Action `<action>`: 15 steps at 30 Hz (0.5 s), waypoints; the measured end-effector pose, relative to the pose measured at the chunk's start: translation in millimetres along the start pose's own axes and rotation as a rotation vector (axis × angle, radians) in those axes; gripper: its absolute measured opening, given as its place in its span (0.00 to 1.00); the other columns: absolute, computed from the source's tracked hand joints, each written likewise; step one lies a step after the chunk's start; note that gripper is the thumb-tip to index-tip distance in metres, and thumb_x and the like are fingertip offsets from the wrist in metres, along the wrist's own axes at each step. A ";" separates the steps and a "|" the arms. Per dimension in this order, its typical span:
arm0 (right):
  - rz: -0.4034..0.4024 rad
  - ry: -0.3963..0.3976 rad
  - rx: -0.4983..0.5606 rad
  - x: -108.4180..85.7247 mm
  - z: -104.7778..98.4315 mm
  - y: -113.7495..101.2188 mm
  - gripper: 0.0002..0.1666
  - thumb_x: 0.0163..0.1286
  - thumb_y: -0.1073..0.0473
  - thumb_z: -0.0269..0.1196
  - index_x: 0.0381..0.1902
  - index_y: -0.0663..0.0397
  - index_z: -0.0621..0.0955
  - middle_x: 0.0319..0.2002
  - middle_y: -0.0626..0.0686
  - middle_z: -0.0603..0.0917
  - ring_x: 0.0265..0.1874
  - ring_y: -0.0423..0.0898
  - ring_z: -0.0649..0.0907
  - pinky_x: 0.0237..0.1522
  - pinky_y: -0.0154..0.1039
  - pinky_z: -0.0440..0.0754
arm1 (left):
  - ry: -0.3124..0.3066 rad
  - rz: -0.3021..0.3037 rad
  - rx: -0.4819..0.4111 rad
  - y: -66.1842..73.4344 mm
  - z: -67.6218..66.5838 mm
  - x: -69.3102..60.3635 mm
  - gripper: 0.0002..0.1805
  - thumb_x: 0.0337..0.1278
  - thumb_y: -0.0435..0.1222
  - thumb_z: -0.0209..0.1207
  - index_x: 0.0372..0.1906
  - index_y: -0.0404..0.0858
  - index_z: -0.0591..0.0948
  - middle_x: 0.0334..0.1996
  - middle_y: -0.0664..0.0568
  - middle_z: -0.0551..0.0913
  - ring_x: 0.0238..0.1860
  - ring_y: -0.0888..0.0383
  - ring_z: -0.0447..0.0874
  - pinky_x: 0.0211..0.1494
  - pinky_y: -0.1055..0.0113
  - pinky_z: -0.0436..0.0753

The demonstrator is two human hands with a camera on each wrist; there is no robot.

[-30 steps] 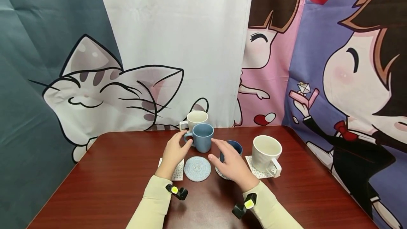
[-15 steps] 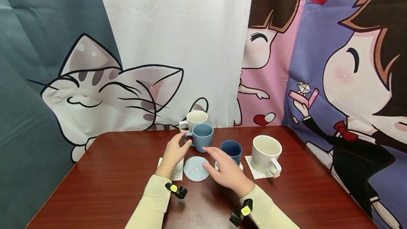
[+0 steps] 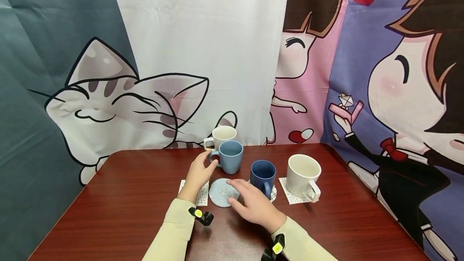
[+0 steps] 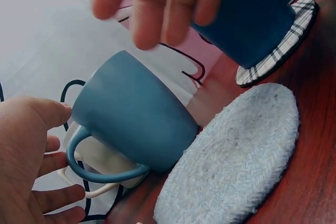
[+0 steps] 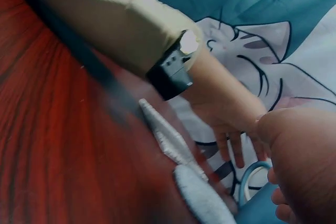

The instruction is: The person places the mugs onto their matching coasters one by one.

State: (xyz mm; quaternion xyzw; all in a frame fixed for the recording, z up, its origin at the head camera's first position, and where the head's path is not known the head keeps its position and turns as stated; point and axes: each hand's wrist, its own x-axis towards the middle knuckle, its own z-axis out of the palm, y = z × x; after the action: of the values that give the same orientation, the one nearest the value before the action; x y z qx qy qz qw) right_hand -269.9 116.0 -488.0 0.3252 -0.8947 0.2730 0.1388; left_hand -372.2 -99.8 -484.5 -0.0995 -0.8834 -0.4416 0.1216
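The light blue mug (image 3: 230,157) (image 4: 134,111) stands upright on the table behind the round pale blue coaster (image 3: 219,192) (image 4: 236,156). My left hand (image 3: 197,174) (image 4: 26,156), thumb and fingers apart, is at the left of this mug near its handle; whether it touches the handle I cannot tell. My right hand (image 3: 255,204) (image 5: 310,156) hovers with spread fingers over the right edge of the round coaster and holds nothing. Just right of it, the dark blue mug (image 3: 262,174) (image 4: 252,19) stands on a round plaid coaster (image 3: 273,193) (image 4: 278,59).
A cream mug (image 3: 224,133) stands behind the light blue one. At the right, a ribbed white mug (image 3: 302,174) rests on a square speckled coaster (image 3: 288,194). Another square coaster (image 3: 203,196) lies partly under my left wrist. A printed curtain (image 3: 217,51) hangs behind the table (image 3: 116,212).
My right hand has moved from beside the light blue mug toward the front, over the round coaster, uncovering the dark blue mug. My left hand has hardly moved.
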 end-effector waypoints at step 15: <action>0.003 -0.060 -0.027 -12.3 15.9 8.5 0.29 0.74 0.49 0.61 0.69 0.53 0.75 0.62 0.51 0.80 0.62 0.44 0.79 0.62 0.46 0.77 | -0.023 -0.019 0.014 -5.8 4.8 1.6 0.31 0.70 0.45 0.59 0.72 0.39 0.71 0.72 0.42 0.70 0.71 0.42 0.68 0.70 0.42 0.69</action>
State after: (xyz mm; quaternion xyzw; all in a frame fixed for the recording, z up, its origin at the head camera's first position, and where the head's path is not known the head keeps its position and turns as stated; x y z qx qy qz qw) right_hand -267.3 118.5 -509.5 0.3302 -0.9025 0.2511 0.1157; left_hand -376.0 -99.3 -491.3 -0.0955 -0.8888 -0.4351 0.1078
